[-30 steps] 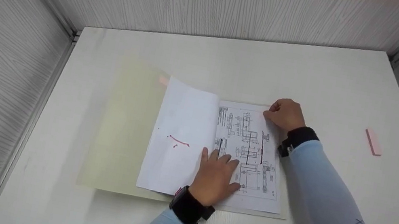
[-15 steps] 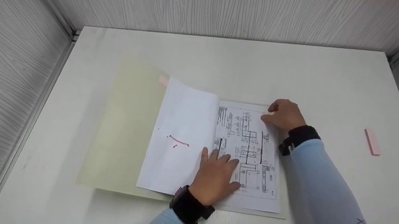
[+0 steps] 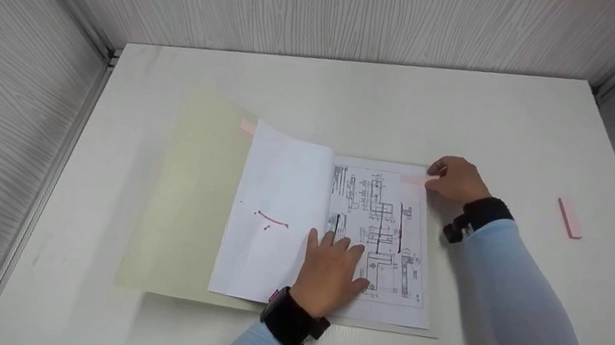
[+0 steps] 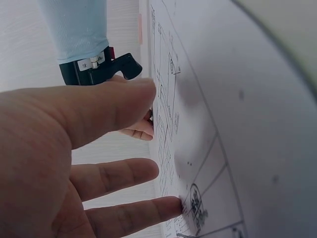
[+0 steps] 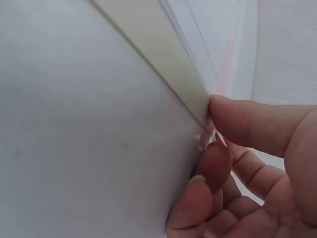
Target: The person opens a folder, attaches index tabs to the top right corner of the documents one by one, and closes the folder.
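Observation:
A pale yellow folder (image 3: 172, 224) lies open with a white sheet (image 3: 281, 180) turned to the left; its red pen marks show. On the right lies a page with a technical drawing (image 3: 357, 197). My left hand (image 3: 327, 274) rests on this page with its fingers spread, near the fold. A pink sticky note (image 3: 415, 180) lies across the page's upper right corner. At its outer end my right hand (image 3: 458, 180) pinches it between thumb and curled fingers. In the right wrist view, the thumb (image 5: 252, 116) meets the pink strip (image 5: 227, 64) at the page edge.
A pink sticky note pad (image 3: 569, 219) lies to the right on the white table (image 3: 357, 105). Another pink tab (image 3: 247, 128) shows at the top of the turned sheet. Grey wood-grain panels (image 3: 335, 13) enclose the table's back and sides.
My right hand has slid right from the page's upper corner, and the pink sticky note now shows there. My left hand stays in place on the page.

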Demonstrator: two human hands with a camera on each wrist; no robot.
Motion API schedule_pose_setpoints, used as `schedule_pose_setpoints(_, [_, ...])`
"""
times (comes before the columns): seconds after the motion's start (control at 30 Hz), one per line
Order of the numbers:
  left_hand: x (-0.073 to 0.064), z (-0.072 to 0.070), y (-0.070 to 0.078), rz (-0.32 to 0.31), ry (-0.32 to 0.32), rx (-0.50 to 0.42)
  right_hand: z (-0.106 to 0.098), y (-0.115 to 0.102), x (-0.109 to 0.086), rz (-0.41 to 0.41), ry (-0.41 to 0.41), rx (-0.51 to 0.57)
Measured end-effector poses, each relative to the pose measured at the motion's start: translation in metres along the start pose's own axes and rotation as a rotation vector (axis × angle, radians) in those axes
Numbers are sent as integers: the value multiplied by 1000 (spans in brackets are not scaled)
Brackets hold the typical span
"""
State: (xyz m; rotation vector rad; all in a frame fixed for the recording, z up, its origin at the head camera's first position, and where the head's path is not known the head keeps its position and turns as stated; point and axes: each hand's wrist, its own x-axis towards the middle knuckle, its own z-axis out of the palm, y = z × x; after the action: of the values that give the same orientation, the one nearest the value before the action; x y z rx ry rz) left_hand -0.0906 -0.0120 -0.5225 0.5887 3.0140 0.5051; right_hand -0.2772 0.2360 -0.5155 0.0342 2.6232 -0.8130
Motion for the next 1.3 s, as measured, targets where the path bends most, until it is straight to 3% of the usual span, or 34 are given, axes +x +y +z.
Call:
schedule_pose_setpoints(0.23, [1,-1,0,16,8,23,5,-21,-8,100,33,8])
schedule_pose_setpoints(0.5, [0,0,0,22,17,27,9,-27,-5,91,107,-108])
schedule_pose_setpoints(0.7, [0,0,0,18,19,17,9,-22,-5,69,105,-98])
schedule_pose_setpoints(1.03, [1,4,-2,35,36,38,18,-38,-5,119,87,-230])
schedule_pose_setpoints(1.3, [1,3,-1,28,27,33,18,-33,-7,124,49,-177])
